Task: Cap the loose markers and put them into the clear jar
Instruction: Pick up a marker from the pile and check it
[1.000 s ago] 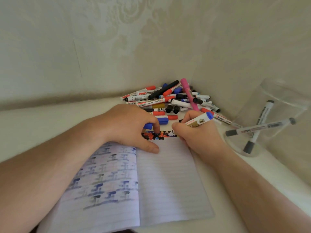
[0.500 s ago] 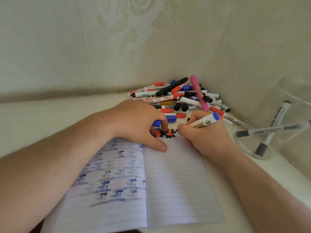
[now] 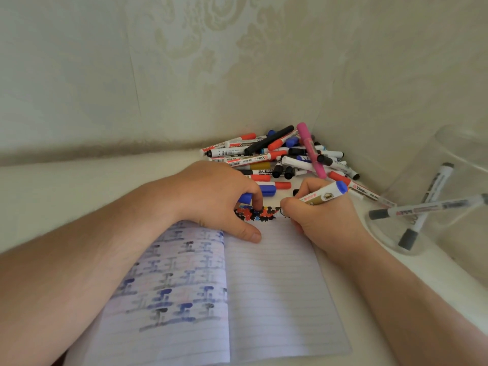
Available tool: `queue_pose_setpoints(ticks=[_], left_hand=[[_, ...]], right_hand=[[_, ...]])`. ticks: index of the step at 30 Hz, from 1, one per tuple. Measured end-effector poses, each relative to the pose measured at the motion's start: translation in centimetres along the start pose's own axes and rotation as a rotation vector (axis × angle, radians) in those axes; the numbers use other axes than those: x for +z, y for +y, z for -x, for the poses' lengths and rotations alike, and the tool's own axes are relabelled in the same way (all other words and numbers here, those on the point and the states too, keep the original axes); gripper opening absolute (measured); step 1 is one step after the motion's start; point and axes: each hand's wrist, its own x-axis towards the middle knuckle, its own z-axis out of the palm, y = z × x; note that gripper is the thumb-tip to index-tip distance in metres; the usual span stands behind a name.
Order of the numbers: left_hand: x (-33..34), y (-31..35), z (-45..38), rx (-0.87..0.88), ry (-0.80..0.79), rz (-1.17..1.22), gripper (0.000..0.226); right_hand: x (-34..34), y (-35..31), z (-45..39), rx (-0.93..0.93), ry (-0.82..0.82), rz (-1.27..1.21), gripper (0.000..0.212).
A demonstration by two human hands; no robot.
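The right hand (image 3: pixel 320 220) gripped a blue marker (image 3: pixel 323 193) tip-down on the notebook (image 3: pixel 269 286), apparently testing its ink, while the left hand (image 3: pixel 219 199) steadied the page, fingers curled round a blue cap (image 3: pixel 266 191); the pile (image 3: pixel 285 157) filled the tabletop's far corner, the jar (image 3: pixel 435 207) stood at its right edge.

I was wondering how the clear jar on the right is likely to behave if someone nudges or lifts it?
The clear jar looks thin-walled and holds only two markers, so it is probably light. Those markers lean outward, so a nudge may tip it. Its smooth wall may feel slippery.
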Motion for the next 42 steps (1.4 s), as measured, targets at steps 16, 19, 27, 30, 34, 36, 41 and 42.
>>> queue_pose_setpoints(ticks=[16,19,27,30,34,36,41,42], left_hand=[[-0.1,0.1,0.3,-0.007,-0.014,0.011,0.067],[0.1,0.3,0.6,-0.039,0.044,0.108,0.053],[0.8,-0.5,0.1,-0.019,0.223,0.58,0.017],[1.0,-0.5,0.1,-0.002,0.238,0.648,0.018],[1.0,-0.5,0.1,0.011,0.28,0.699,0.023],[1.0,-0.5,0.0,0.025,0.291,0.703,0.026],[0.9,-0.5,0.0,0.039,0.317,0.778,0.026],[0.9,-0.6,-0.1,0.037,0.326,0.798,0.026]], right_hand=[[0.1,-0.2,0.0,-0.009,-0.003,0.05,0.026],[-0.3,-0.2,0.0,-0.002,-0.005,-0.033,0.028],[-1.9,-0.9,0.2,-0.005,-0.203,-0.834,0.009],[-2.1,-0.8,0.1,0.073,-0.21,-0.943,0.033],[-2.1,-0.9,0.1,0.079,-0.209,-0.96,0.045],[-2.0,-1.1,0.2,0.075,-0.231,-0.96,0.048],[-2.0,-1.0,0.1,0.099,-0.25,-0.938,0.043],[-2.1,-1.0,0.0,0.108,-0.241,-0.966,0.043]])
